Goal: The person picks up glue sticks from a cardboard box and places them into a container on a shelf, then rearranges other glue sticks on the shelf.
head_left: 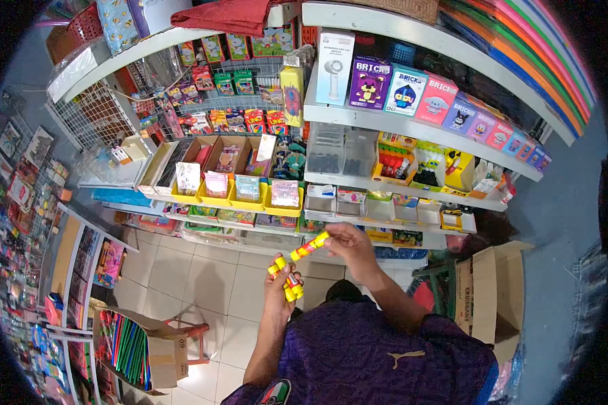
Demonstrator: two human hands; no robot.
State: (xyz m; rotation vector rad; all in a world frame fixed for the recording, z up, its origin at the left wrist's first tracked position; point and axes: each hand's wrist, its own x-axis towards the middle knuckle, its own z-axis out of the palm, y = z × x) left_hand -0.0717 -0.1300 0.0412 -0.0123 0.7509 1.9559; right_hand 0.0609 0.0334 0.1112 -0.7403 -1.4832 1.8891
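My left hand [277, 291] is closed around several yellow glue sticks [292, 285] with red labels, bunched at different angles. Just above it, my right hand [352, 248] pinches a single glue stick [310, 246] by one end. That stick tilts, its lower end close over the bunch in the left hand. Both hands are in front of my chest, before the shelves. A box of red-labelled sticks [393, 160] stands on the shelf ahead, beside another with black-and-green items [428, 170] and a yellow box [458, 172].
Bricks boxes [369, 82] line the upper shelf [317, 115]. Yellow bins [251, 197] with packets sit at the left. A carton of coloured rods [170, 352] stands near a red stool [197, 331] on the tiled floor [243, 300]. An opened cardboard box [488, 297] is at my right.
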